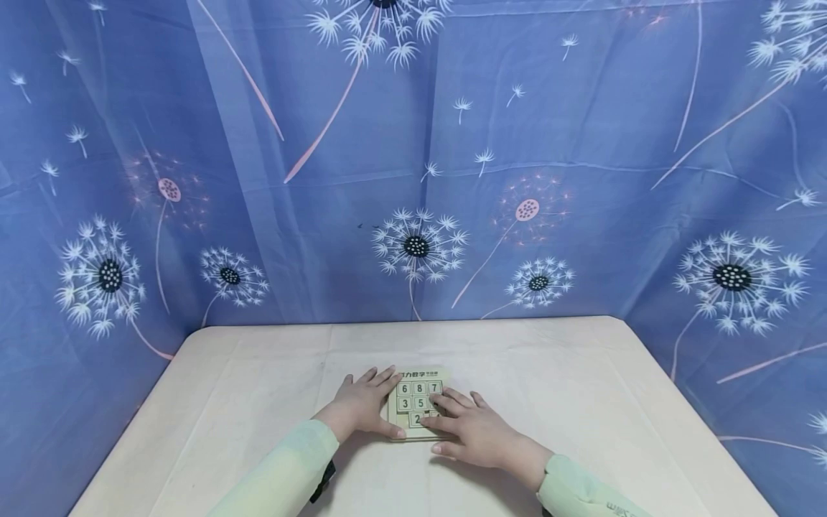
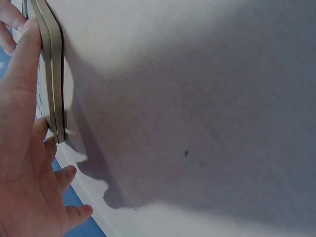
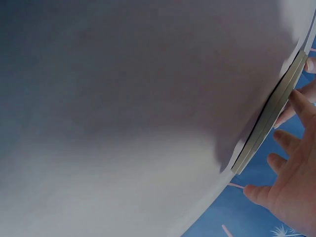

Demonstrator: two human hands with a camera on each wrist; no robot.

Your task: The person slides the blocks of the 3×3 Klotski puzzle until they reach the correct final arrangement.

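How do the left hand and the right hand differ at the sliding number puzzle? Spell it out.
The left hand is at the left edge of the sliding number puzzle; the right hand reaches in from the right, over the number tiles. The left thumb lies at the puzzle's near left corner, while the right thumb shows past its near edge. Both hands come out of pale green sleeves.

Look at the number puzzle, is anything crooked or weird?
Yes, a little: the 2 tile sits slightly left of the 5 tile above it, so it looks askew. Also, the top row of the puzzle reads 6, 8, 7, which isn't counting order. The right hand hides part, but I see nothing broken.
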